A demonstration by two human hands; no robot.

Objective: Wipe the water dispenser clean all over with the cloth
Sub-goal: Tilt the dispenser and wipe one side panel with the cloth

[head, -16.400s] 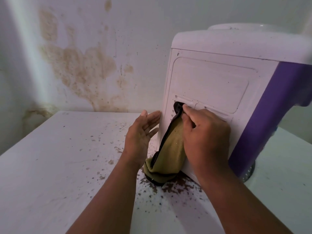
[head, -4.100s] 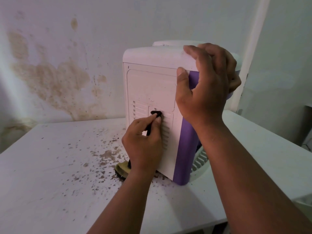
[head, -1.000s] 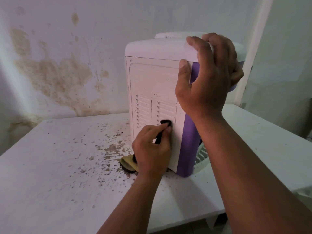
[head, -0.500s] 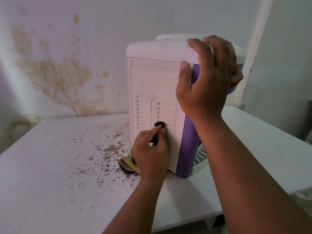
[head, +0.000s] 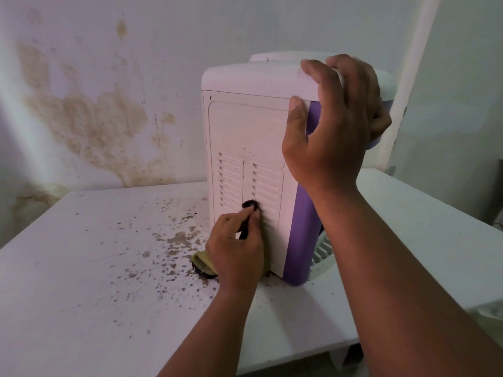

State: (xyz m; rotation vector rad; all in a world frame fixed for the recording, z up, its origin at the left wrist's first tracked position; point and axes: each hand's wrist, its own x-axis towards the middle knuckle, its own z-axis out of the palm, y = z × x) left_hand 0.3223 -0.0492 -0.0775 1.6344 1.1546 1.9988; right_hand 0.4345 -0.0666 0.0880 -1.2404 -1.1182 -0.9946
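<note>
We saw the dispenser (head: pixel 246 126) standing upright on the white table (head: pixel 81 308), its white back panel facing us and a purple side panel turned toward 3 o'clock. Our right hand (head: pixel 330 131) clamped the top rear corner at about 1 o'clock, the thumb flat against the back panel's edge and the fingers curled over the white top. Our left hand (head: pixel 235 248) sat low at 6 o'clock of the panel, its fingers pinched together on the cloth (head: pixel 202 265), pressing a dark bunched tip of it against the lower slots of the vent (head: pixel 268 183). The rest of the cloth, olive-yellow with a dark edge, trailed down under the hand and lay on the table at 7 o'clock of the dispenser's base, touching the surface. Brown specks (head: pixel 177 240) were scattered over the table toward 9 o'clock of the dispenser. The wall (head: pixel 87 118) behind carried a large brown stain at 10 o'clock. A white slatted part (head: pixel 322 250) showed beside the purple panel's foot at 4 o'clock; we could not tell what it was
</note>
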